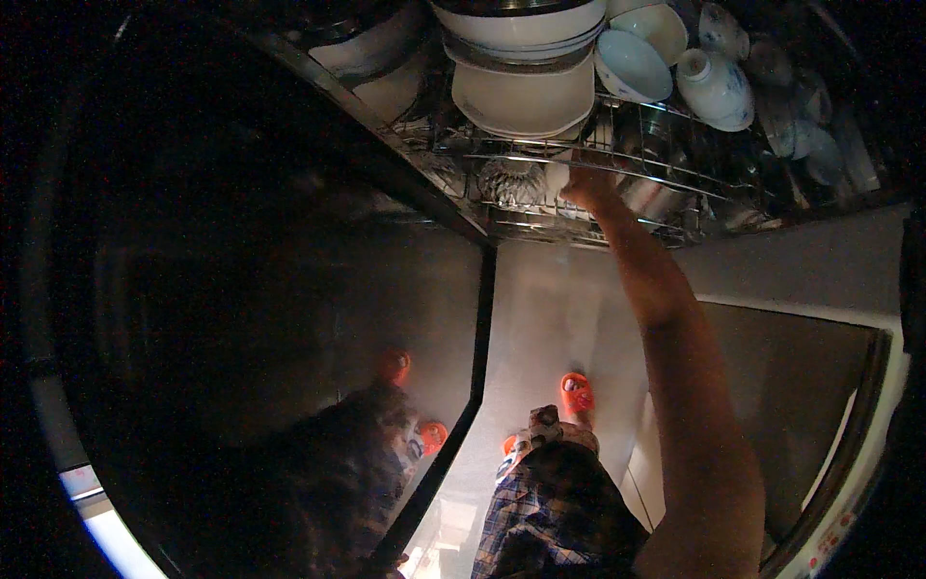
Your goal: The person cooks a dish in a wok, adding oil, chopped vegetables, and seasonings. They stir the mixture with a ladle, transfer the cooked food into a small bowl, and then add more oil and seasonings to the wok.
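My right hand (592,182) reaches into the lower wire rack (521,217) of a dish cabinet. Its fingers are partly hidden behind the upper rack's front wires. A pale dish (557,177) lies right against the hand; whether it is gripped cannot be made out. Just left of that dish is a ribbed clear glass bowl (512,182). At the bottom edge, a small skin-toned patch beside the door frame may be fingertips of my left hand (399,563); the rest is out of view. The dark glass door (289,289) hangs open on the left.
On the upper rack (636,155) stand stacked white dishes (524,98), a tilted pale bowl (634,66) and an overturned patterned bowl (716,90). Below are the floor (557,304) and my feet in an orange slipper (577,392). A dark framed panel (788,376) borders the right.
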`<state>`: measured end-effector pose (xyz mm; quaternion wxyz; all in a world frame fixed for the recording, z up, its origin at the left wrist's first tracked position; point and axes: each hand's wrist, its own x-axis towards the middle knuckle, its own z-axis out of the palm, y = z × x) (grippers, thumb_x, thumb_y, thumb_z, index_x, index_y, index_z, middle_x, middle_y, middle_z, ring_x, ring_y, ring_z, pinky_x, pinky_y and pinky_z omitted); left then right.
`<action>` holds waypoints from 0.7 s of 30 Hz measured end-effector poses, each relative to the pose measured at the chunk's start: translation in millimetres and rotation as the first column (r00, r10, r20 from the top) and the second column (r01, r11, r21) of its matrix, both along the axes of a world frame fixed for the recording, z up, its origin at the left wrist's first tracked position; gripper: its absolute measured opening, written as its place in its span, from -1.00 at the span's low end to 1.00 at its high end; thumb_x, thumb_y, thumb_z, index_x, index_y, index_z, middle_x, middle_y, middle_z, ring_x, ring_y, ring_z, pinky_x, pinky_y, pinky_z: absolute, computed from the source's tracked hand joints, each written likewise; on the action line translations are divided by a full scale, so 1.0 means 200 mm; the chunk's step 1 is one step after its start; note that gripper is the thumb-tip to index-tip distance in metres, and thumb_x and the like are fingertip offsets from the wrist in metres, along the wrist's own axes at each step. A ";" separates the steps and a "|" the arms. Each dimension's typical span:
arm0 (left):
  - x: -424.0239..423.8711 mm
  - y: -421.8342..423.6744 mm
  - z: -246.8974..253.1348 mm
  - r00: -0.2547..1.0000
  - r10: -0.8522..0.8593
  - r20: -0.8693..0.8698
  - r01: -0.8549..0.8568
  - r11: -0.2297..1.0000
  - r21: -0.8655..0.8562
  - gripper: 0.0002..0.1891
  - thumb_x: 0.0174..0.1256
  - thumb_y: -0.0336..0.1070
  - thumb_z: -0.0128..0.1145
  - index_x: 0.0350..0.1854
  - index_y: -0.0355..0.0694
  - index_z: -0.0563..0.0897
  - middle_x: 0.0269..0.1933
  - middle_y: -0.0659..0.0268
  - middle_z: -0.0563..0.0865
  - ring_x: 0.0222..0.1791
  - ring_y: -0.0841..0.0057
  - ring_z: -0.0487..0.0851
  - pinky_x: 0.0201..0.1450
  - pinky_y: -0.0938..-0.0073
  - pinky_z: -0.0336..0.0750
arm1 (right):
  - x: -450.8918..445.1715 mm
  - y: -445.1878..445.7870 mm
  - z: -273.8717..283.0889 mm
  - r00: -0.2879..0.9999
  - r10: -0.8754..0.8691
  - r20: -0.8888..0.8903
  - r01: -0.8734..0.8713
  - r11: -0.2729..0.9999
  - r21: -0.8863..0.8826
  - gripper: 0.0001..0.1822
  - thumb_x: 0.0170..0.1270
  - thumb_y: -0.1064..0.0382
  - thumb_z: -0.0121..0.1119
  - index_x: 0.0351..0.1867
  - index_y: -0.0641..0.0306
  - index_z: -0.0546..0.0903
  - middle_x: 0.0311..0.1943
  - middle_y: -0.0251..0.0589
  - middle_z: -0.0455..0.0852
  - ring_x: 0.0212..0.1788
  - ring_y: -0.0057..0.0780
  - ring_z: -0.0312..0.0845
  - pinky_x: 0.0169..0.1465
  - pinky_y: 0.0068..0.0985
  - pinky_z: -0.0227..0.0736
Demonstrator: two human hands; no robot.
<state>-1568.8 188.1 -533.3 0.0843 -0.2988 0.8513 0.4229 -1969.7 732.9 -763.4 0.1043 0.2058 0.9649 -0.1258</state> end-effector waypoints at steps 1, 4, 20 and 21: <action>-0.01 0.00 -0.01 1.000 -0.006 0.002 0.006 1.000 0.002 -0.62 0.36 -0.38 0.17 0.13 -0.37 0.38 -0.14 0.12 0.65 -0.19 0.37 0.66 -0.09 0.37 0.61 | 0.00 -0.01 0.01 1.000 0.000 0.003 -0.001 0.998 0.066 0.08 -0.15 0.06 0.39 0.45 0.31 0.10 0.39 0.09 0.23 0.43 0.00 0.13 0.40 0.16 -0.05; 0.00 -0.03 -0.02 1.000 -0.012 0.018 0.012 1.000 0.010 -0.64 0.36 -0.38 0.17 0.11 -0.38 0.40 -0.13 0.12 0.64 -0.19 0.36 0.65 -0.09 0.37 0.61 | 0.06 -0.06 -0.03 0.966 0.082 -0.244 0.041 0.887 0.460 -0.12 -0.11 0.14 0.26 0.36 0.33 0.31 0.27 0.05 0.45 0.32 -0.01 0.33 0.38 -0.04 0.15; 0.09 -0.15 -0.05 0.997 -0.046 0.063 0.047 0.999 -0.011 -0.72 0.38 -0.35 0.15 0.03 -0.41 0.50 -0.09 0.12 0.63 -0.15 0.35 0.64 -0.04 0.34 0.59 | -0.02 -0.14 -0.05 0.899 0.183 -0.397 0.060 0.848 0.527 -0.34 -0.17 0.28 0.32 0.11 0.43 0.53 0.08 0.06 0.53 0.20 -0.08 0.38 0.27 -0.16 0.20; 0.09 -0.15 -0.05 0.997 -0.046 0.059 0.047 0.999 -0.006 -0.72 0.38 -0.35 0.15 0.02 -0.41 0.50 -0.08 0.12 0.63 -0.15 0.35 0.64 -0.04 0.34 0.59 | 0.02 -0.16 0.02 0.902 0.193 -0.386 0.034 0.860 0.509 -0.33 -0.20 0.29 0.33 0.10 0.42 0.54 0.07 0.07 0.53 0.18 -0.06 0.38 0.26 -0.15 0.20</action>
